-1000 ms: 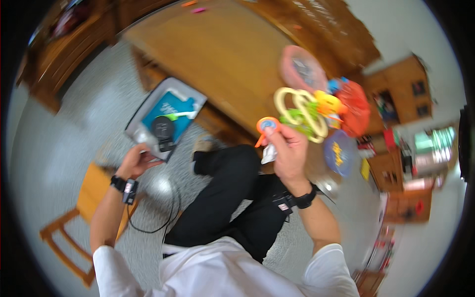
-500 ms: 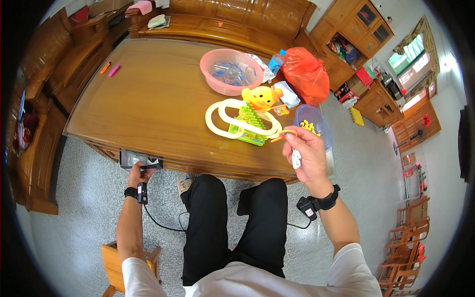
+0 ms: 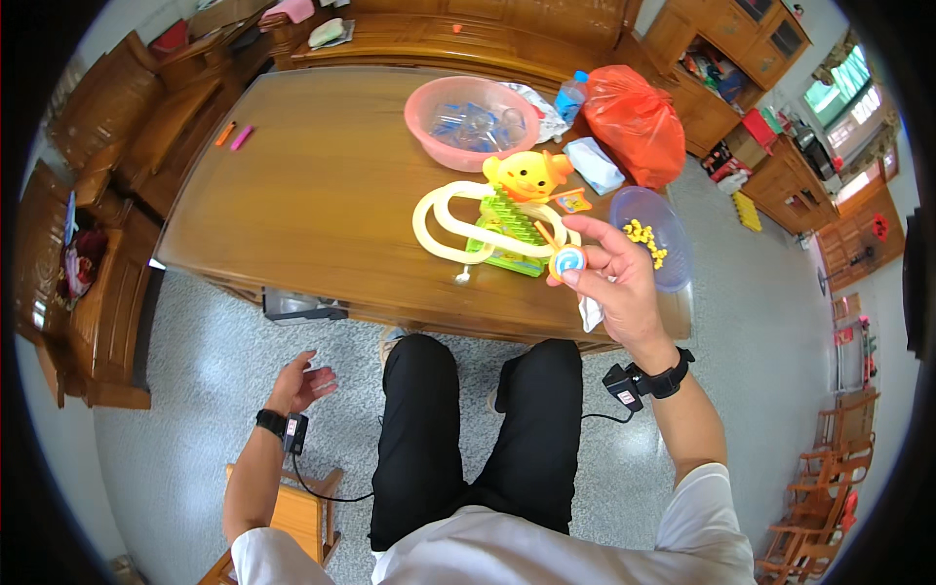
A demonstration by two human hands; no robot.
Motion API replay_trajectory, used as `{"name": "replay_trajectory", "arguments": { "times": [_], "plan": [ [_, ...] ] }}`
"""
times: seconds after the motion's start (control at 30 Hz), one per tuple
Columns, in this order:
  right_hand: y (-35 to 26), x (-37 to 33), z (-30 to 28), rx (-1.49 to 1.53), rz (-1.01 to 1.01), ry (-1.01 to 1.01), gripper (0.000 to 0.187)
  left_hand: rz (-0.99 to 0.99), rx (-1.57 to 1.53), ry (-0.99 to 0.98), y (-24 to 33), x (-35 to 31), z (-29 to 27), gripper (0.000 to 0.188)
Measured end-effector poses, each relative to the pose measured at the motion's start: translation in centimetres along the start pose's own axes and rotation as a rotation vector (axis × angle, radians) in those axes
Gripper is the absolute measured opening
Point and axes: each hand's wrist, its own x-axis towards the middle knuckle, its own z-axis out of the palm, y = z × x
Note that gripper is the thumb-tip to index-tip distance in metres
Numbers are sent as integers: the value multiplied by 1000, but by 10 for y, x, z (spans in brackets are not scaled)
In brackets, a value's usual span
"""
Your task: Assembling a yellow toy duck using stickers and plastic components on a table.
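My right hand (image 3: 624, 288) is raised over the near right of the table. Its thumb and fingers pinch a lollipop-shaped toy (image 3: 567, 261) with an orange stick and a round blue-and-white face. Something white and crumpled (image 3: 591, 313) shows below the same fingers. Just left of this hand stands a track toy with a cream looped track (image 3: 434, 237), a green stepped base (image 3: 514, 219), a yellow animal head (image 3: 531, 177) and a small orange flag (image 3: 572, 201). My left hand (image 3: 302, 383) hangs over the floor, fingers apart and holding nothing, near a pulled-out drawer (image 3: 302, 306).
A pink basin (image 3: 419, 132) holds clear plastic pieces. Behind it are a blue-capped bottle (image 3: 571, 95) and a red plastic bag (image 3: 634, 127). At the right edge a translucent bowl (image 3: 673, 239) contains small yellow pieces. Two markers (image 3: 242, 137) lie far left; a wooden stool (image 3: 297, 517) stands below.
My left hand has let go of the drawer and drawn back. My right hand has turned the lollipop-shaped toy, so its round face shows. The view has shifted slightly.
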Motion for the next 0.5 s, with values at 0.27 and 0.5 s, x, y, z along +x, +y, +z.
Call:
{"name": "replay_trajectory", "arguments": {
  "times": [0.27,0.5],
  "plan": [
    [-3,-16,10,-29,48,-5,40,148,-84,12,33,71,55,59],
    [-18,-39,-3,-149,38,70,45,282,-110,-22,29,71,73,36]
  ]
}}
